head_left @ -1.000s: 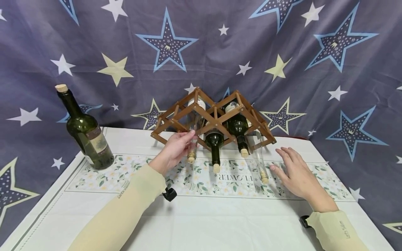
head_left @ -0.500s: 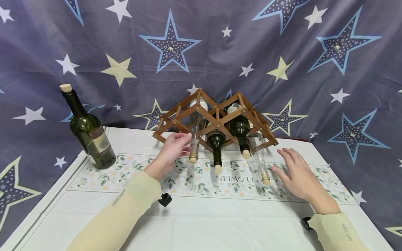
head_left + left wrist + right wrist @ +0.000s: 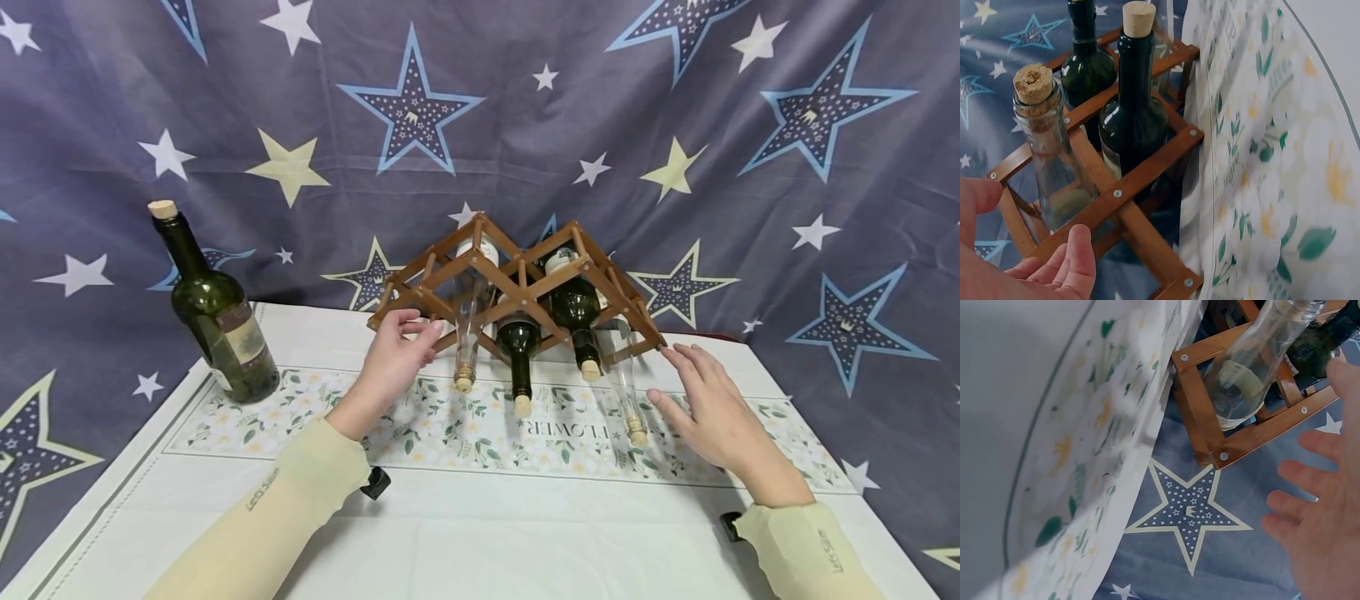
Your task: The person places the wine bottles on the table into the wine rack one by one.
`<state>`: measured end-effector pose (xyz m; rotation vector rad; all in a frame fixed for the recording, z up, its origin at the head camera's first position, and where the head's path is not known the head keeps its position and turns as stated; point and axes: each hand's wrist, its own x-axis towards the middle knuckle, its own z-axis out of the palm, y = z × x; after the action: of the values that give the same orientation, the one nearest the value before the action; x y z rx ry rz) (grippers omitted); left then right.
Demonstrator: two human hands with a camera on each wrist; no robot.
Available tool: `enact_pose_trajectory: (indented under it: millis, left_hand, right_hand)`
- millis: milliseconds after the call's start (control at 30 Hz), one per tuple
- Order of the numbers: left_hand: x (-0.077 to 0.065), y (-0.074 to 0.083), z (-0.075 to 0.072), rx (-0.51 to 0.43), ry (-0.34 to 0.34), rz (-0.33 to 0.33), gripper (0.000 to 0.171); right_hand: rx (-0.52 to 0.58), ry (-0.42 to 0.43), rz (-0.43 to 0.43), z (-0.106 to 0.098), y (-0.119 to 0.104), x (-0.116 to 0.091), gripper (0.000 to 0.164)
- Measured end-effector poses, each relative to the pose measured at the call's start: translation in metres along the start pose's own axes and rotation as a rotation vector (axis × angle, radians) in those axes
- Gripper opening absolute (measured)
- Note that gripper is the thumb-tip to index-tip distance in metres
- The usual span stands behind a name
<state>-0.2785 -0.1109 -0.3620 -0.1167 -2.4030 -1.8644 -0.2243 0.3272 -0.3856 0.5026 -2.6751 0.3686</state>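
A wooden wine rack [image 3: 528, 290] stands at the back of the table, holding several corked bottles with necks pointing forward. Just left of the clear glass bottle [image 3: 467, 321] is my left hand [image 3: 397, 354], its fingers loosely bent and holding nothing. The left wrist view puts its fingertips by the rack's end, under the clear bottle [image 3: 1054, 150]. My right hand [image 3: 708, 417] is spread, fingertips close to the rack's right corner, beside another clear bottle [image 3: 626, 387]. Two dark green bottles, one lower [image 3: 519, 350] and one higher [image 3: 576, 308], lie between the clear ones.
One more green wine bottle [image 3: 225, 321], corked and labelled, stands upright on the left of the white table [image 3: 525, 533]. A floral runner [image 3: 435, 433] crosses the tabletop. Behind the rack hangs a star-patterned curtain [image 3: 495, 133].
My left hand has come away from the clear bottle and shifted left. The right hand stays nearly where it was, by the rack's right end.
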Motion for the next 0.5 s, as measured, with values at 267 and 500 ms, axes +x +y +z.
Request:
enact_pose_trajectory:
  millis: [267, 500]
  left_hand:
    - [-0.009, 0.002, -0.009, 0.250, 0.053, 0.133, 0.076]
    - [-0.011, 0.003, -0.020, 0.366, 0.115, 0.243, 0.073]
  right_hand:
    - [0.012, 0.024, -0.025, -0.003, -0.005, 0.009, 0.071]
    - [0.013, 0.041, -0.049, -0.006, -0.010, 0.016, 0.070]
